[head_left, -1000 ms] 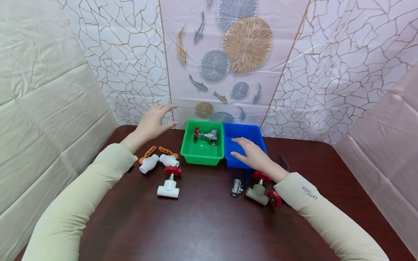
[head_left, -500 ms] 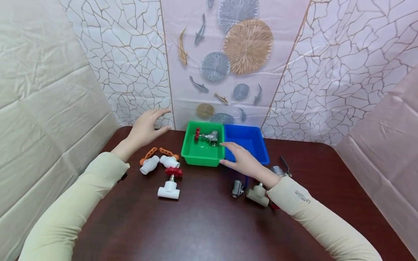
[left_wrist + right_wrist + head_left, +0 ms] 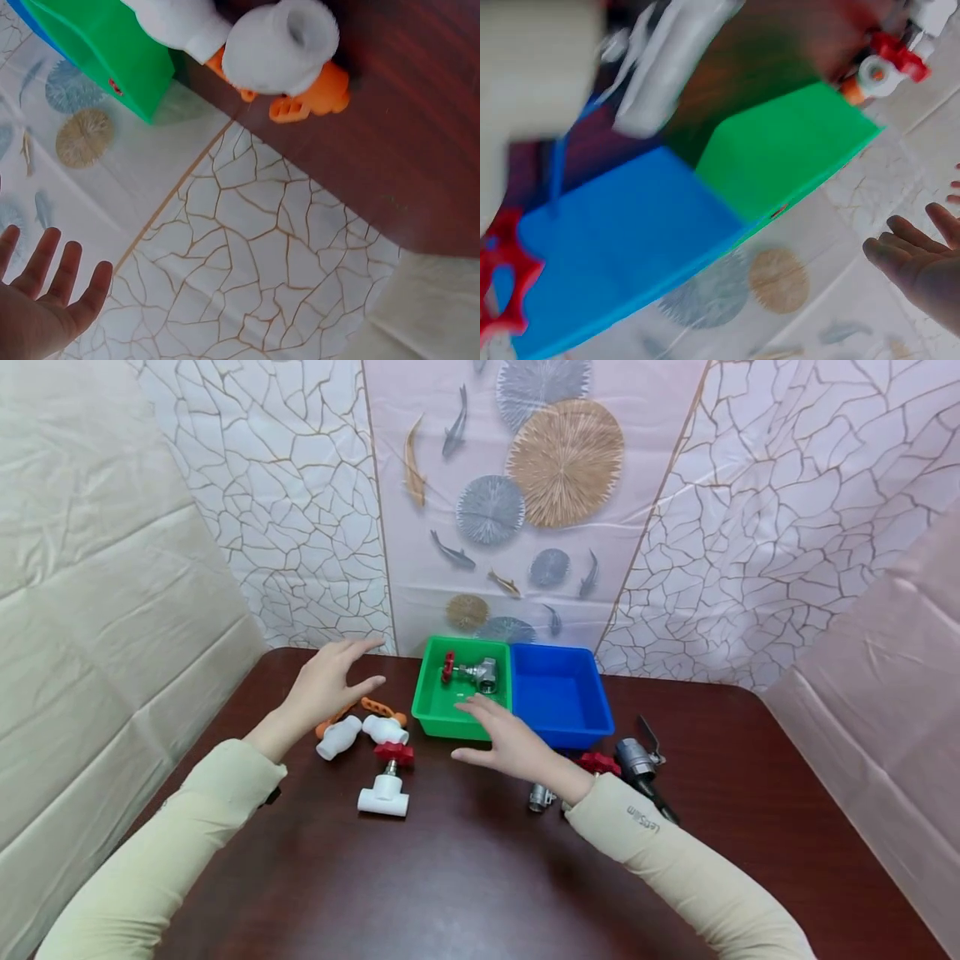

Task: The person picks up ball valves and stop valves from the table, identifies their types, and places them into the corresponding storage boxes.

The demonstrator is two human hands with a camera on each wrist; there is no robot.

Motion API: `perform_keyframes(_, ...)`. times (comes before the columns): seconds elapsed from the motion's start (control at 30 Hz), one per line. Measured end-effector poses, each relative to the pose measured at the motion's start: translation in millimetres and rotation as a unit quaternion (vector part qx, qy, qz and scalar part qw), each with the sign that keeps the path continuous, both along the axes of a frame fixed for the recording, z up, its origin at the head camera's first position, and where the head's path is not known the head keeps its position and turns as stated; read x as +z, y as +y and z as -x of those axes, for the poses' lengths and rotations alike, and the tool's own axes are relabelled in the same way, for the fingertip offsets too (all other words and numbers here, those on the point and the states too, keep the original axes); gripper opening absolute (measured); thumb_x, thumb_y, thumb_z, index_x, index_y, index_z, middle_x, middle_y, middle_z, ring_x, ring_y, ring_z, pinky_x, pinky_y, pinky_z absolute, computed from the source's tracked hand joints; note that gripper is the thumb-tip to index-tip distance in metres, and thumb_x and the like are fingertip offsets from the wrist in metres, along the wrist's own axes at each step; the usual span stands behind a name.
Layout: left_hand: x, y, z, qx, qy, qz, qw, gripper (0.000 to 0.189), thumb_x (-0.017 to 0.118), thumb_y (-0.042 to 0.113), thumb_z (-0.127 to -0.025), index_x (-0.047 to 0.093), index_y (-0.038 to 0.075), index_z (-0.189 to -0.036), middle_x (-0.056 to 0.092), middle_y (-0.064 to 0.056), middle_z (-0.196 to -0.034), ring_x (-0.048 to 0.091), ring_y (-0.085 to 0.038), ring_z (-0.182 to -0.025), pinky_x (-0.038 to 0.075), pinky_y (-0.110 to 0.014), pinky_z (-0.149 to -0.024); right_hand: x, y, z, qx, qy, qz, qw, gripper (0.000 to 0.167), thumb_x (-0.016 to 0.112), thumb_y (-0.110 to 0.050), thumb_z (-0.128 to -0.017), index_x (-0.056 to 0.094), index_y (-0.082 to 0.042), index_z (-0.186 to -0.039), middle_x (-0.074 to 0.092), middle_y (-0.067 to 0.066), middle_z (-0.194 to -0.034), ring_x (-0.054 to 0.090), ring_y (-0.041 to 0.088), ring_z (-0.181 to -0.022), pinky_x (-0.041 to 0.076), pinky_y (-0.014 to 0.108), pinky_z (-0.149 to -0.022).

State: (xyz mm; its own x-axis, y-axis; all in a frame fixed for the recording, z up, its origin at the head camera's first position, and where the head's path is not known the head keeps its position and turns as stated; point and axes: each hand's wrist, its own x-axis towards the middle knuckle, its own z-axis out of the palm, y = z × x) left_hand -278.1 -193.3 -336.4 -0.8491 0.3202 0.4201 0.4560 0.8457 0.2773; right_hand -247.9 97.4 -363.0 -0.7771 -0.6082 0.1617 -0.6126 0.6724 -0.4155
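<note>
My left hand (image 3: 321,683) hovers with spread, relaxed fingers above two white ball valves (image 3: 340,737) with orange handles; it holds nothing. In the left wrist view its fingers (image 3: 64,274) show apart. My right hand (image 3: 510,745), also holding nothing, is over the table just in front of the green bin (image 3: 457,727), its fingers loosely extended. Inside that bin lies a metal valve (image 3: 483,673) with a red handwheel. Nearer me stands a white tee-shaped valve (image 3: 385,797) with a red handwheel. Under my right forearm, a small metal ball valve (image 3: 538,798) and a red-wheeled valve (image 3: 597,763) are partly hidden.
A blue bin (image 3: 562,693) adjoins the green one on its right. At the right lies a larger metal ball valve (image 3: 636,758) with a black lever. A patterned cloth wall (image 3: 315,510) rises behind the dark red table (image 3: 420,893).
My right hand has swept left from over the blue bin to the front of the green bin. My left hand has drifted down and slightly left. The valves stay where they were.
</note>
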Motion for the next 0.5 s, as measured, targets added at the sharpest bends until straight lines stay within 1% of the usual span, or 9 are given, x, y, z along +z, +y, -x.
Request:
perform_keyframes(0.1, -5.9, -1.5, -4.0, -0.001, 0.007, -0.012, 0.9999, 0.054, 0.066, 0.032, -0.088, 0.049, 0.012, -0.136, 0.057, -0.016, -0.128, 0.05, -0.037, -0.116, 0.045, -0.055, -0.088, -2.8, -11.3, -6.7, 0.0, -0.015, -0.012, 0.9998, 0.072, 0.068, -0.043, -0.084, 0.041, -0.01, -0.142, 0.037, 0.014, -0.149, 0.029, 0.031, -0.141, 0.035, 0.05, -0.108)
perform_keyframes(0.2, -11.1, -5.6, -7.0, 0.006, 0.005, -0.026, 0.9996, 0.053, 0.067, 0.03, -0.088, 0.05, 0.013, -0.135, 0.057, -0.015, -0.127, 0.05, -0.037, -0.116, 0.045, -0.056, -0.087, -5.0, -21.2, -10.7, 0.012, -0.028, -0.016, 0.9994, 0.071, 0.068, -0.041, -0.084, 0.041, -0.011, -0.143, 0.037, 0.013, -0.148, 0.032, 0.031, -0.139, 0.035, 0.048, -0.109)
perform_keyframes(0.33, -18.8, -11.3, -10.7, 0.017, -0.006, -0.043, 0.9989, 0.054, 0.067, 0.029, -0.088, 0.049, 0.013, -0.136, 0.055, -0.016, -0.131, 0.047, -0.038, -0.119, 0.043, -0.058, -0.09, -9.6, -33.2, -13.0, 0.041, -0.029, -0.011, 0.9987, 0.071, 0.069, -0.039, -0.084, 0.041, -0.01, -0.142, 0.039, 0.013, -0.146, 0.036, 0.029, -0.136, 0.035, 0.044, -0.11)
perform_keyframes(0.5, -28.0, -18.9, -18.6, 0.025, -0.009, -0.045, 0.9987, 0.054, 0.066, 0.027, -0.088, 0.049, 0.012, -0.137, 0.055, -0.017, -0.129, 0.048, -0.038, -0.117, 0.042, -0.058, -0.088, -20.5, -51.3, -18.4, 0.07, -0.032, -0.021, 0.9968, 0.07, 0.069, -0.038, -0.084, 0.04, -0.012, -0.142, 0.038, 0.013, -0.147, 0.034, 0.029, -0.138, 0.035, 0.043, -0.11)
